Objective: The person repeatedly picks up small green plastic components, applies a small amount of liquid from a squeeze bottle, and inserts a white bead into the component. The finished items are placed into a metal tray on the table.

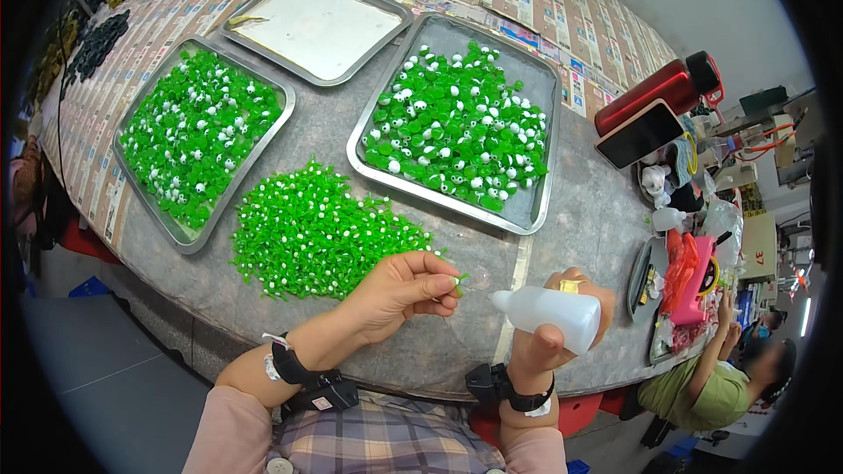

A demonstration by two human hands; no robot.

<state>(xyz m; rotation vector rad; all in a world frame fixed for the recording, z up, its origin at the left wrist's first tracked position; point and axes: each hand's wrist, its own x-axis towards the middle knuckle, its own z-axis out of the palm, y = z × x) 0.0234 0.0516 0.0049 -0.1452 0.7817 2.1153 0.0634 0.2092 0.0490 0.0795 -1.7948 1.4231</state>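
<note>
My left hand (406, 294) pinches a small green plastic piece (461, 283) between thumb and forefinger. Wrapped round a white squeeze bottle (555, 314) is my right hand (562, 333), with the bottle lying on its side and its thin nozzle aimed at the green piece. Tip and piece are very close; whether they touch, I cannot tell. Just beyond my left hand spreads a loose pile of small green and white pieces (320, 233). A metal tray (537, 219) farther off holds many green pieces with white, eye-like balls.
At the left stands another metal tray (283, 114) of green and white pieces. Behind is a tray with a white sheet (316, 26). To the right are a red flask (645, 96), a phone (639, 133) and a pink container (696, 281). A person in green (711, 391) sits at the far right.
</note>
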